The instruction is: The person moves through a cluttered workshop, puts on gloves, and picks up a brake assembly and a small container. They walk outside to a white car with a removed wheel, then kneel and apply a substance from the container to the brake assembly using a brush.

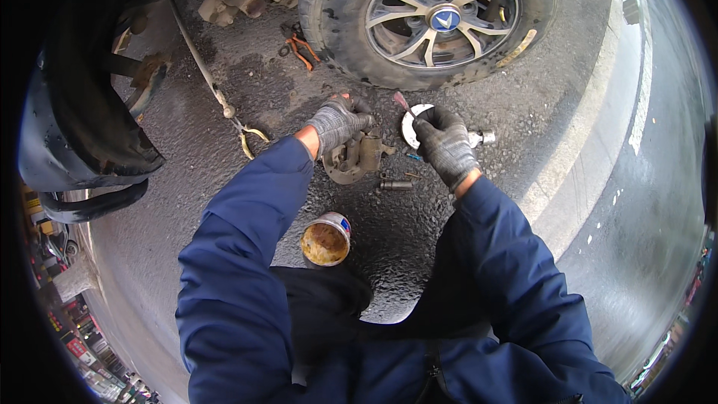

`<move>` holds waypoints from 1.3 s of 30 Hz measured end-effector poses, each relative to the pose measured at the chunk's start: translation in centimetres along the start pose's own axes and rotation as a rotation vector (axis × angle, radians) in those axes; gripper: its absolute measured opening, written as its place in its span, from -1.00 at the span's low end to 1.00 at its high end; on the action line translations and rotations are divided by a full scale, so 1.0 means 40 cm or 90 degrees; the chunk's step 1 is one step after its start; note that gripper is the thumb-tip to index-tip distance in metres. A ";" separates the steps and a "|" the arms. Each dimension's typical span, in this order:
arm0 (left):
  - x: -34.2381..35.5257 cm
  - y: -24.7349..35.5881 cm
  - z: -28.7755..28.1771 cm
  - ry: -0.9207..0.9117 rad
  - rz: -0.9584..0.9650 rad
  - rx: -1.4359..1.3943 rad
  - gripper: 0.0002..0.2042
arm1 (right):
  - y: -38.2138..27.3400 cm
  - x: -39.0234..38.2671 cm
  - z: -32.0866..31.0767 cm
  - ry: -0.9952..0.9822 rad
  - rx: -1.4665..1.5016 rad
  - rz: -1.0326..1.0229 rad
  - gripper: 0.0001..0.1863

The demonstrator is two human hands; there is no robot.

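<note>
My left hand (pixel 340 121), in a grey knit glove, is closed just above a rusty brake caliper (pixel 351 161) on the asphalt. What its fingers hold, if anything, is hidden. My right hand (pixel 446 146), gloved too, grips a thin tool (pixel 402 99) whose reddish end points up and left. Whether it is a brush or a screwdriver I cannot tell. Partly behind that hand lies a white round piece (pixel 408 133), with a silvery cylinder (pixel 485 137) at its right. Below the hands are a metal cylinder (pixel 396 185) and small pins (pixel 412 175).
An open can of yellow-brown grease (pixel 326 242) stands by my left knee. A wheel (pixel 329 30) lies ahead, with orange-handled pliers (pixel 301 52) at its left. A long rod (pixel 198 56) and a yellow-handled tool (pixel 249 138) lie left, near dark vehicle bodywork (pixel 86 135). A pale kerb (pixel 572 150) runs right.
</note>
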State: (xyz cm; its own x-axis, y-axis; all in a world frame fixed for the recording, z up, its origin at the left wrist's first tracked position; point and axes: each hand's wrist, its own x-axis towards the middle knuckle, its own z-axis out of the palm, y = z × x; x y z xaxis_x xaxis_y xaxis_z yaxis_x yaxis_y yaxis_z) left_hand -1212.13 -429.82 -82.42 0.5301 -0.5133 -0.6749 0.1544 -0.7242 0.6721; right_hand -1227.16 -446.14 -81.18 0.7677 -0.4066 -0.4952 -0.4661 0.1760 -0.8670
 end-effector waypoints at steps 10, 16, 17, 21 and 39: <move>-0.078 0.032 0.035 -0.018 0.002 -0.197 -0.85 | 0.002 0.046 0.074 -0.086 0.109 0.023 -0.90; -0.125 -0.003 0.059 0.049 -0.069 -0.226 -0.83 | 0.008 0.060 0.076 -0.058 0.095 0.008 -0.90; -0.126 -0.013 0.067 0.076 -0.092 -0.157 -0.83 | 0.008 0.066 0.074 -0.057 0.102 0.018 -0.90; -0.126 -0.056 0.139 0.117 -0.002 0.502 -0.51 | 0.022 0.084 0.074 -0.066 0.114 0.041 -0.91; -0.054 -0.208 0.344 0.373 -0.234 0.134 -0.49 | 0.128 0.148 0.141 -0.144 -0.144 -0.023 -0.86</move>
State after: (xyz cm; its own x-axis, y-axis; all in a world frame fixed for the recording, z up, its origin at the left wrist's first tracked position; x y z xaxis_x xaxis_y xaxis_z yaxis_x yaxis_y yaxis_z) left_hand -1226.05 -429.04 -90.74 0.8440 0.0691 -0.5319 0.2760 -0.9062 0.3202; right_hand -1222.52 -442.57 -88.84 0.8520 -0.1955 -0.4856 -0.5031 -0.0491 -0.8629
